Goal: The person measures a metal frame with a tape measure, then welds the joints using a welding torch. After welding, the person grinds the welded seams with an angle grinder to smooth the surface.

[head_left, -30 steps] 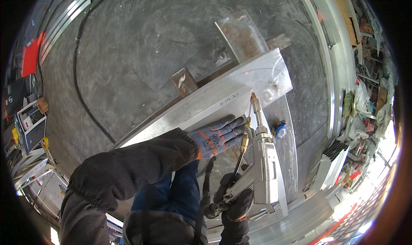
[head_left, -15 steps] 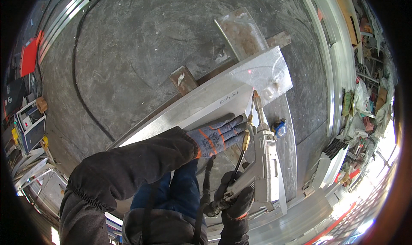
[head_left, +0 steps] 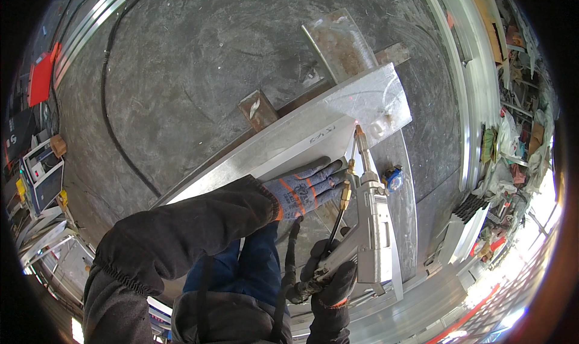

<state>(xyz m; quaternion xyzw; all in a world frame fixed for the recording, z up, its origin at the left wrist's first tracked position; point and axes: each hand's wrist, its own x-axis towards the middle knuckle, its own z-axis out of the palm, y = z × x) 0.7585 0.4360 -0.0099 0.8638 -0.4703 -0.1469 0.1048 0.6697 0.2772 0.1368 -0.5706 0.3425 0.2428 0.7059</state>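
Note:
A grey handheld welding gun [head_left: 374,235] points away from me. My right hand [head_left: 335,284], in a dark glove, is wrapped round its handle near the lower edge. The gun's copper-coloured nozzle [head_left: 360,138] meets the inner corner of a long silver metal profile [head_left: 371,94], where a small reddish light spot shows. A thin brass wire guide [head_left: 345,193] runs beside the nozzle. My left hand [head_left: 301,194], in a grey-and-orange glove, lies on the profile with fingers stretched toward the wire guide. Its fingertips end beside the guide; whether they touch it I cannot tell.
Rusty steel pieces [head_left: 341,45] lie under and beyond the profile. A blue tape measure [head_left: 393,179] sits right of the nozzle. A black cable [head_left: 107,97] curves along the left. Long metal lengths [head_left: 473,103] and heaped scraps [head_left: 503,157] line the right side.
The nozzle tip has shifted very slightly away from me along the corner. One of two red light spots on the metal no longer shows. Both hands stay nearly in place.

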